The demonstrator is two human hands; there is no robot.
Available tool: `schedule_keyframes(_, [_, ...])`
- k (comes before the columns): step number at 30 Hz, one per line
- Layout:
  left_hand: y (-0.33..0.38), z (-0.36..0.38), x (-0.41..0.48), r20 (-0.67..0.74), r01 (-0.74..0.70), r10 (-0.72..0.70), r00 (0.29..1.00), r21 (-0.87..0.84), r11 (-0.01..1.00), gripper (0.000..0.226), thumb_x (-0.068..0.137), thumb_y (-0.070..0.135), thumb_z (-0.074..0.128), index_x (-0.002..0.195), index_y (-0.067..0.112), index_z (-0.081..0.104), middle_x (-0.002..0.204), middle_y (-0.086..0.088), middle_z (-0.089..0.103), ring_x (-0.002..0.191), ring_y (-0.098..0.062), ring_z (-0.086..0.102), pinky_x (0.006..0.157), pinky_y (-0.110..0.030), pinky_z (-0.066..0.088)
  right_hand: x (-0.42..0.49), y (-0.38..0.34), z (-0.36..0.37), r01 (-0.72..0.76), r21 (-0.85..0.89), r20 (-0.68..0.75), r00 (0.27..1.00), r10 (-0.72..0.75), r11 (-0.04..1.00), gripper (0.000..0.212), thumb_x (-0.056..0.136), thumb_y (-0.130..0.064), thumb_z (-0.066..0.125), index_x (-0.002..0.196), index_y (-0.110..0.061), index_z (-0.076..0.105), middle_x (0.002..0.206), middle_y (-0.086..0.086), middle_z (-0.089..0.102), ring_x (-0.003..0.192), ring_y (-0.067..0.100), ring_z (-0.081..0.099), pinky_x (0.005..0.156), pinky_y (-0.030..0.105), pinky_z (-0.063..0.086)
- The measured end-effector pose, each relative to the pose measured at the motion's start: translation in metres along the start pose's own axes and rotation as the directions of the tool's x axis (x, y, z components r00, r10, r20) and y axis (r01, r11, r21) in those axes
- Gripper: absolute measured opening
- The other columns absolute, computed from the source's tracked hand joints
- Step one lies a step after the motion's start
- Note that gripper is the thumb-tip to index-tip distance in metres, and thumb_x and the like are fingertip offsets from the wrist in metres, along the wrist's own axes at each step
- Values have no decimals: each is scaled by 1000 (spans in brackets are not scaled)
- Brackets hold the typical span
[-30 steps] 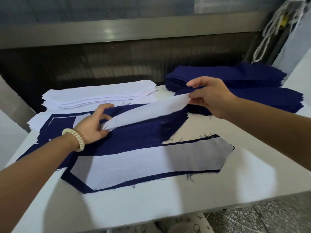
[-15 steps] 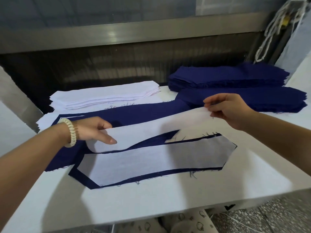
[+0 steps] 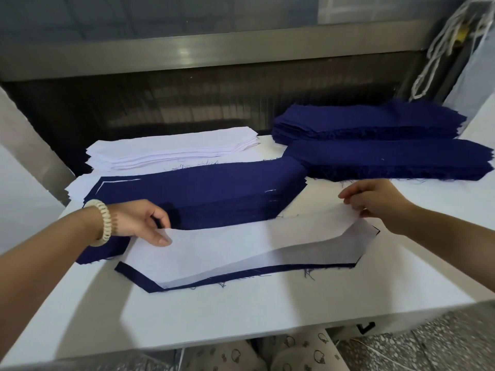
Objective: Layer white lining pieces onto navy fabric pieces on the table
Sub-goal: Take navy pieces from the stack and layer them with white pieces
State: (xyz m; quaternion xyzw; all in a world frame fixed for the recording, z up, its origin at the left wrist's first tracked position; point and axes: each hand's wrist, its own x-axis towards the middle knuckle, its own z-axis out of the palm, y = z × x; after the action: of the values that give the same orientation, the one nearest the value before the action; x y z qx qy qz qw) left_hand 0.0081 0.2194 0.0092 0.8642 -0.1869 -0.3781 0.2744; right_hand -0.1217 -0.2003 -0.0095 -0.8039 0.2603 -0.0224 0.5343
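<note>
At the left, the near end of a white lining (image 3: 241,239) is pinched by the left hand (image 3: 139,220): the thumb is laid on top and the fingers are curled beneath. A pale bracelet (image 3: 103,223) is worn on that wrist. The lining is held just above a navy piece (image 3: 136,277) at the front of the table (image 3: 241,311), and it sags in the middle. A lower lining (image 3: 348,247) is already spread on that navy piece, whose dark border is seen along the near edge.

Behind the left hand, a navy pile (image 3: 214,188) is laid flat, with a white stack (image 3: 171,148) beyond it at the table's far edge. Further right, two navy stacks (image 3: 388,159) are set side by side at the back, the nearer one touching the pile's right end.

At the right, the lining's far end is lifted and gripped by the right hand (image 3: 375,199), pinched between thumb and curled fingers. Pale cords (image 3: 442,49) are hung in the upper right corner.
</note>
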Motion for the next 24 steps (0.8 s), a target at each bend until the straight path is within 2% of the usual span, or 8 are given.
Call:
schedule_keyframes(3, [-7,3,2,-27,26,-26,999,3,1000,25,65,17,82,85,7,69,74,-9,73,67,-13,67,62,-20,49,-2,8,2,-9,10,21,1000,9,1000,27,80,13,54,75,-10,69,80,8,62,73,20,55,67,29,50])
schedule_keyframes(7, [-12,8,4,-41,41,-39,998,31,999,15,71,13,79,84,9,73,81,-7,74,73,-13,70,65,-19,51,-7,14,5,35,-69,50,998,-31,997,14,79,-1,70,77,-15,70,82,2,62,72,15,54,68,25,45])
schedule_keyframes(9, [-14,10,4,-52,37,-35,998,47,998,12,72,16,79,82,12,74,81,-5,74,73,-12,69,65,-19,51,-10,14,7,92,-122,49,995,-87,988,15,78,-4,73,76,-19,69,84,-2,62,74,12,54,67,21,42])
schedule_keyframes(12, [-15,10,3,-76,18,-14,997,45,999,4,74,18,78,77,17,75,78,-2,74,71,-11,68,66,-19,52,-11,14,10,139,-156,59,990,-131,978,24,77,3,69,76,-21,68,81,-3,64,77,11,55,69,19,41])
schedule_keyframes(14, [-16,10,2,-90,6,-1,996,55,998,8,77,21,76,71,17,74,68,3,69,62,-8,62,63,-18,47,-12,13,10,150,-153,48,988,-144,977,27,79,6,65,75,-20,69,82,-1,64,77,14,56,71,21,43])
schedule_keyframes(17, [-17,8,-1,-103,-1,7,995,57,998,22,79,25,72,68,5,69,59,1,57,56,-10,49,58,-19,41,-14,12,9,181,-129,-1,983,-183,975,27,80,7,63,73,-18,68,82,2,64,67,13,55,59,18,44])
schedule_keyframes(21, [-19,8,-2,-96,9,-11,995,-17,1000,6,78,20,74,74,15,74,71,-8,71,59,-14,59,58,-25,49,-22,17,9,193,-123,8,981,-193,974,31,79,12,60,71,-17,67,80,6,62,63,16,55,52,20,46])
schedule_keyframes(24, [-22,12,1,-143,64,-57,988,40,997,9,80,22,74,88,21,70,72,-3,71,49,-13,45,39,-20,33,-26,23,10,239,-227,60,971,-231,944,36,75,14,60,69,-20,67,77,1,59,61,14,48,52,22,40])
